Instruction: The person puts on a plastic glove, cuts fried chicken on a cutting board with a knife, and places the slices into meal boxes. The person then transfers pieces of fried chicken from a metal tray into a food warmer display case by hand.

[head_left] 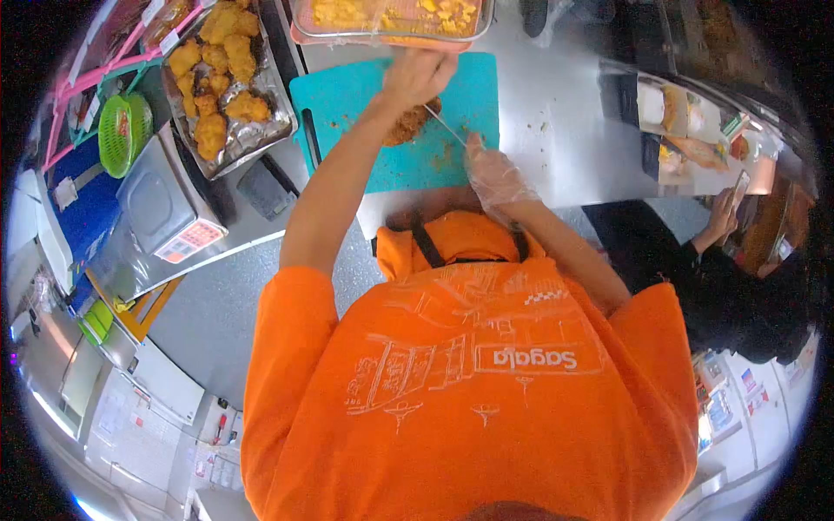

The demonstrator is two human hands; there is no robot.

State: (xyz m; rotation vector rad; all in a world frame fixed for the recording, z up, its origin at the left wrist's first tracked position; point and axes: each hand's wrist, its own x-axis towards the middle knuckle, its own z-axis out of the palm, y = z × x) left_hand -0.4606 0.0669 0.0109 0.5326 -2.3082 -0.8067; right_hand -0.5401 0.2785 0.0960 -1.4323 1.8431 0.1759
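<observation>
My right hand [492, 169], in a clear plastic glove [508, 187], is closed round a knife [449, 128], blade slanting ahead-left to the breaded cutlet [401, 130]. Cutlet sits on the teal cutting board [343, 161], ahead and left of that hand. My bare left hand [419, 80], the nearer, is curled just beyond it; whether it grips, I can't tell. Cutlet brown, rough-crusted, partly covered, long axis unclear.

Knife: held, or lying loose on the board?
Held: the gloved right hand grips the knife, whose blade reaches toward the browned food on the teal board.
</observation>
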